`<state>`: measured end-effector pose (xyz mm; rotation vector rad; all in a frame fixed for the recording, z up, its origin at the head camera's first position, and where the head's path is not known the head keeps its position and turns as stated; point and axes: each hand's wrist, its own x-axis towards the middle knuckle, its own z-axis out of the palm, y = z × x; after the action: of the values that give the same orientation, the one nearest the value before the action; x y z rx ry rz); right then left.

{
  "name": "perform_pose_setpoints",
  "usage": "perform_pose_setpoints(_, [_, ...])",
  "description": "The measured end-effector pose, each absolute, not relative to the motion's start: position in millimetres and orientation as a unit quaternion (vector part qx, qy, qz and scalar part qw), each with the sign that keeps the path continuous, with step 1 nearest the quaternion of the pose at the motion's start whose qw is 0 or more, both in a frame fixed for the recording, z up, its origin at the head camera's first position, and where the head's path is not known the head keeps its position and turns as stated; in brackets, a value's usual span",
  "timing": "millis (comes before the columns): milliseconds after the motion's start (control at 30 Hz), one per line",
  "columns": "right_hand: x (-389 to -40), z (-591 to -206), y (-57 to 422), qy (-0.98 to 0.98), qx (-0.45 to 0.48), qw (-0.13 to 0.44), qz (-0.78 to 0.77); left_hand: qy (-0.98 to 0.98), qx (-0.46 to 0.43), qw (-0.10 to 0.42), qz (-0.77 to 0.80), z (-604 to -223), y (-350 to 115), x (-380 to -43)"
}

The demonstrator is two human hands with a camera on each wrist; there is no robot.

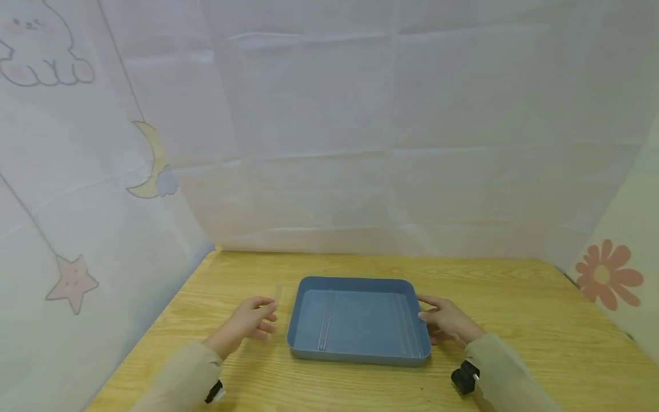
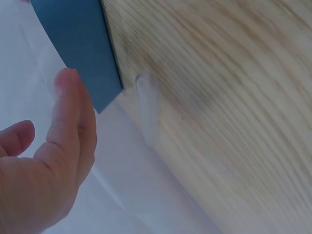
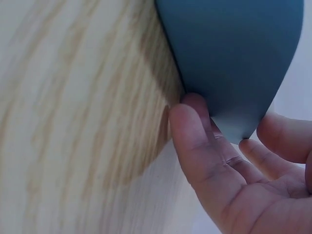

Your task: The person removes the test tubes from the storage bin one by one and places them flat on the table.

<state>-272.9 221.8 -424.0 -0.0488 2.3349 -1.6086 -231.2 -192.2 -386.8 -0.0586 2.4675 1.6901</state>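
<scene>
A shallow blue rectangular tray (image 1: 360,360) sits on the wooden table, with narrow clear strips (image 1: 325,323) lying in its left and right parts. My right hand (image 1: 448,321) grips the tray's right side, thumb at the rim and fingers against the outer wall; the right wrist view shows the fingertips (image 3: 187,124) low on that wall. Off the tray's left side, my left hand (image 1: 247,323) is held with loosely bent fingers and nothing in its grasp. Close by it, another translucent strip (image 2: 148,105) lies on the table, apart from the fingers in the left wrist view.
The wooden table (image 1: 515,320) has light grain and meets a pale cloth backdrop (image 1: 360,143) at the back. Cloth with printed figures, among them a star (image 1: 72,283) and a flower (image 1: 602,274), hangs at both sides.
</scene>
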Motion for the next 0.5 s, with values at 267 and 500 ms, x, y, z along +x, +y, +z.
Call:
perform_pose_setpoints(267, [-272.7, -423.1, 222.0, 0.816, -0.014, 0.153, -0.557, 0.798, -0.002, 0.101, 0.594, -388.3, -182.7, -229.0])
perform_pose_setpoints(500, [-272.3, -422.2, 221.9, 0.815, -0.021, 0.159, -0.557, 0.794, -0.008, 0.102, 0.600, -387.8, -177.0, -230.0])
